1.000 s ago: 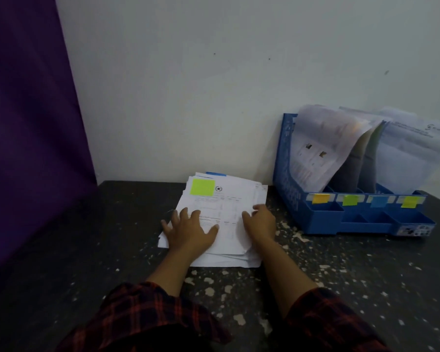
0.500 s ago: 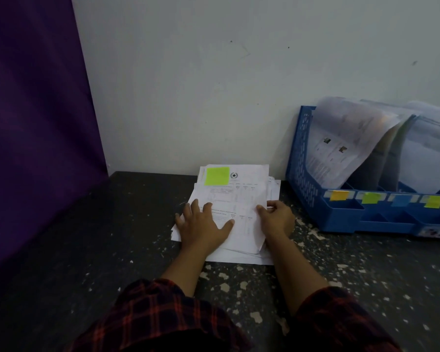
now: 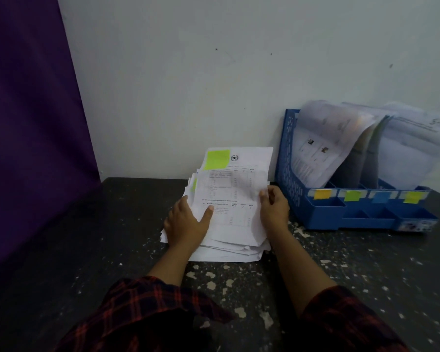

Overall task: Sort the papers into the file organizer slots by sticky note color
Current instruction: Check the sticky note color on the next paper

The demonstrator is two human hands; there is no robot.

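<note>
A loose stack of white papers (image 3: 229, 247) lies on the dark table against the wall. The top sheet (image 3: 239, 189) carries a green sticky note (image 3: 217, 158) at its upper left and is lifted, its far end raised. My right hand (image 3: 274, 208) pinches that sheet's right edge. My left hand (image 3: 187, 221) presses flat on the stack's left side, thumb on the sheet. To the right stands a blue file organizer (image 3: 325, 217) with filed papers (image 3: 328, 141) leaning in its slots. Its front labels read orange (image 3: 322, 194), green (image 3: 352, 195), blue (image 3: 379, 197) and yellow-green (image 3: 412, 197).
The table (image 3: 87, 250) is black with white flecks and runs to a pale wall behind. A purple curtain (image 3: 31, 123) hangs along the left side. Red plaid sleeves (image 3: 148, 313) cover both forearms near the bottom.
The top sheet with the green note has risen off the stack, gripped at its right edge by my right hand. My left hand stays on the pile. The camera view shifted slightly.
</note>
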